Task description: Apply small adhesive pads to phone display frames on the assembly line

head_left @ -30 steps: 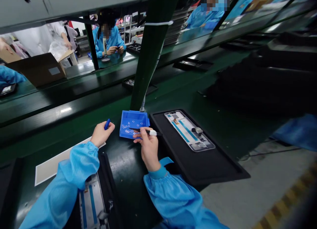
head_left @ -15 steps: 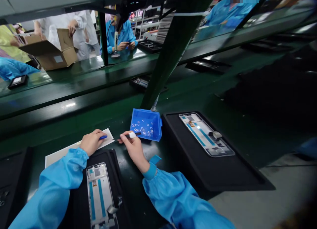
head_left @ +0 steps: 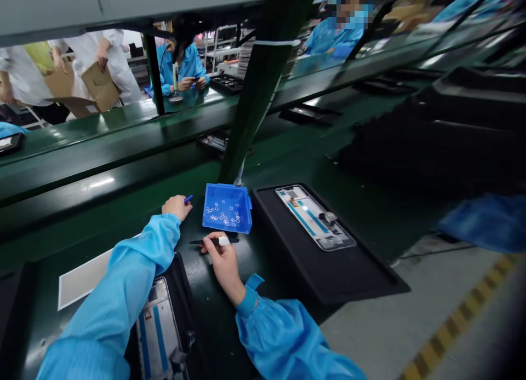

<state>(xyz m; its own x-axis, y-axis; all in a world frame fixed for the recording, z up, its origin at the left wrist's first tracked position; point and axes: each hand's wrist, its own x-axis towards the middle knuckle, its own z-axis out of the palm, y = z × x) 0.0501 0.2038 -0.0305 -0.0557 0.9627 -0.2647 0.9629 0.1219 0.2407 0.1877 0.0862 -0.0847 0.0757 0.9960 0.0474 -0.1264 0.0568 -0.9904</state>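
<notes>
My left hand (head_left: pixel 176 206) is closed round a small blue pen-like tool (head_left: pixel 188 198), just left of a blue parts tray (head_left: pixel 227 208) holding several tiny white pieces. My right hand (head_left: pixel 222 259) pinches black tweezers (head_left: pixel 213 241) with a white band, lying level just in front of the blue tray. A phone frame (head_left: pixel 157 330) lies in a black holder under my left forearm. A second phone frame (head_left: pixel 314 217) rests in a black tray (head_left: pixel 324 270) to the right.
A white sheet (head_left: pixel 84 276) lies at the left on the green bench. A slanted green post (head_left: pixel 258 84) rises behind the blue tray. Beyond the conveyor, people in blue and white coats work; one carries a cardboard box (head_left: pixel 98 84). The bench edge drops to the floor at right.
My left hand moved up from the white sheet to beside the blue tray. My right hand drew back a little from the tray with the tweezers. The view swung slightly.
</notes>
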